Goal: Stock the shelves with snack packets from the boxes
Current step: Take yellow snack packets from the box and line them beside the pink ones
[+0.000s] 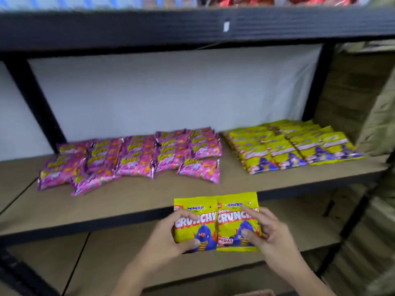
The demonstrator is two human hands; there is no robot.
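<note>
Two yellow Crunchy packets point(215, 223) are held side by side before the middle shelf point(149, 197), one pinched by the left hand point(168, 236), one by the right hand point(267, 231).

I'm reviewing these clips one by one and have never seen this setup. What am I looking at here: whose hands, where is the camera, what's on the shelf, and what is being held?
No machine here: a person wears a camera on the head, looking forward and down. The left hand and right hand each grip a yellow Crunchy packet, side by side in front of the wooden shelf. On that shelf lie pink packets on the left and a yellow packet stack on the right. Red packets show blurred on the shelf above.
</note>
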